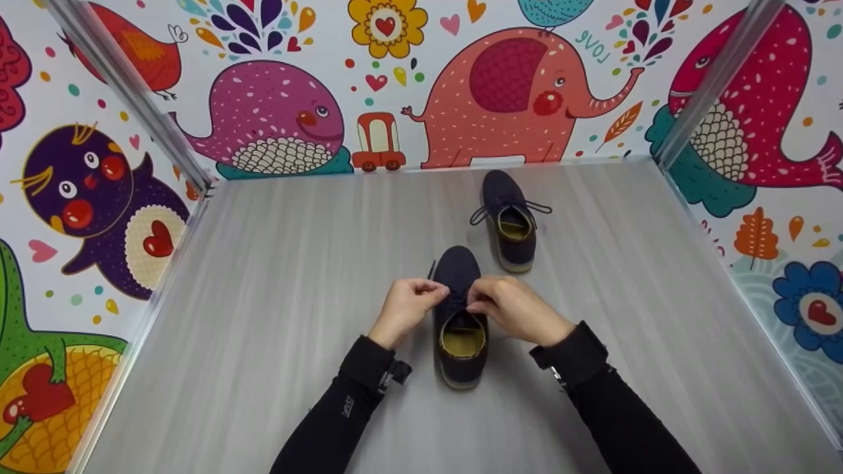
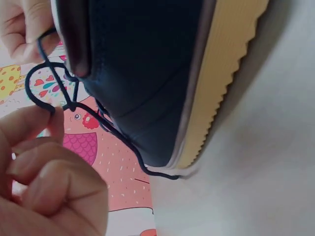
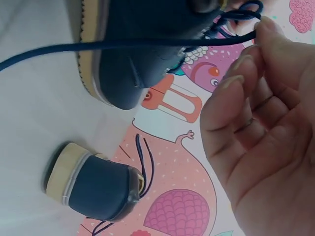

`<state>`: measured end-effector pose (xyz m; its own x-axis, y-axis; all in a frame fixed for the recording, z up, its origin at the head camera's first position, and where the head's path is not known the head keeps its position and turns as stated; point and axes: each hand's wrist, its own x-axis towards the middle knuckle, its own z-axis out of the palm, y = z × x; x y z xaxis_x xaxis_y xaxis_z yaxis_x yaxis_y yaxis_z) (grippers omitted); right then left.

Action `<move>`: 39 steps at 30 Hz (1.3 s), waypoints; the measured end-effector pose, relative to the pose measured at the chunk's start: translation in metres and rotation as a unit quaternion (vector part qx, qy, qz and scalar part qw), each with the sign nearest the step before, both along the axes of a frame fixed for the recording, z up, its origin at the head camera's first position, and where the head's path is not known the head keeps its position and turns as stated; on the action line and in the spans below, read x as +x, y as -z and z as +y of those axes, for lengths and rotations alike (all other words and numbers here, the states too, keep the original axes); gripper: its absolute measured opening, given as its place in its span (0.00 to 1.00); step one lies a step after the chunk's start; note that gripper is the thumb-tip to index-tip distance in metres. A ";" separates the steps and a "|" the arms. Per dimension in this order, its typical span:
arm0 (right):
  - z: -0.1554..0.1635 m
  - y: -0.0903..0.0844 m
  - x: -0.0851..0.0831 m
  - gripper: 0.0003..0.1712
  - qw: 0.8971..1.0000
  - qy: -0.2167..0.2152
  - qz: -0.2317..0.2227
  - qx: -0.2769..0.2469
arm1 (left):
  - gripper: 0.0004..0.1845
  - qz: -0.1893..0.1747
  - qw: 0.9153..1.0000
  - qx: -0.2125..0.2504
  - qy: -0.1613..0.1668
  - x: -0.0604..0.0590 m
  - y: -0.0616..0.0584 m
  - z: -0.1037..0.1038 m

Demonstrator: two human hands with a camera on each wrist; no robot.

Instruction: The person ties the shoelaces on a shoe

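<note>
1. Head view: two hands in black sleeves meet over a navy shoe (image 1: 460, 316) in the lower centre of the frame, on a grey table (image 1: 263, 316). The shoe's toe points away from the person. The left hand (image 1: 405, 309) and the right hand (image 1: 514, 309) each have fingers curled, pinching the dark lace (image 1: 454, 295) over the shoe's tongue. A second navy shoe (image 1: 510, 220) stands just beyond, upper centre, its lace ends lying loose to either side. Bright cartoon-animal walls (image 1: 507, 99) surround the table.

2. Left wrist view: the near shoe's navy side and its ridged tan sole (image 2: 226, 73) fill the upper middle. At lower left, the left hand's fingers (image 2: 49, 167) are folded together, with the lace (image 2: 49, 93) caught at the fingertip and forming a loop. The right hand shows at the upper left corner, gripping the same lace.

3. Right wrist view: the right hand's fingers (image 3: 246, 98) fill the right side, bent, with the lace (image 3: 123, 44) stretched taut across the top of the frame from the fingertips. The exact pinch is blurred, so it probably lies between thumb and forefinger. The other shoe (image 3: 93, 187) sits at lower left.

4. Judgement: the lace-tying step on the near shoe seems under way; the next move calls for crossing or looping the two ends while keeping tension.
</note>
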<state>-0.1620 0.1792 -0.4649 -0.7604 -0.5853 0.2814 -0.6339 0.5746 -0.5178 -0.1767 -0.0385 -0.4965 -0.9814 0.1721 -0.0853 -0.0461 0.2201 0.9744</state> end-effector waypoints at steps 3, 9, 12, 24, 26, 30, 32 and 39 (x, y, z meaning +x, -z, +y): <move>-0.001 -0.003 -0.003 0.05 1.000 0.000 -0.003 -0.006 | 0.09 0.006 1.000 -0.010 -0.002 0.000 0.000 0.001; -0.009 -0.003 -0.015 0.06 1.000 0.012 -0.022 0.017 | 0.08 0.027 0.999 -0.028 -0.006 0.001 0.000 0.000; -0.014 -0.002 -0.021 0.06 0.999 0.021 -0.036 0.032 | 0.08 0.037 0.999 -0.034 -0.008 0.000 0.002 0.001; -0.028 -0.003 -0.032 0.05 0.997 0.044 -0.045 0.045 | 0.07 0.068 0.997 -0.042 0.000 0.006 0.001 -0.002; -0.029 -0.004 -0.033 0.04 0.997 0.043 -0.053 0.047 | 0.07 0.074 0.997 -0.034 0.003 0.008 -0.001 -0.001; -0.031 -0.008 -0.033 0.04 0.995 0.018 -0.041 0.085 | 0.07 0.085 0.996 -0.023 0.013 0.011 -0.003 -0.001; -0.032 -0.009 -0.034 0.03 0.994 0.000 -0.025 0.107 | 0.07 0.090 0.996 -0.020 0.019 0.013 -0.004 0.000; -0.034 -0.016 -0.040 0.02 0.986 -0.049 -0.022 0.156 | 0.07 0.103 0.994 -0.017 0.035 0.019 -0.005 0.001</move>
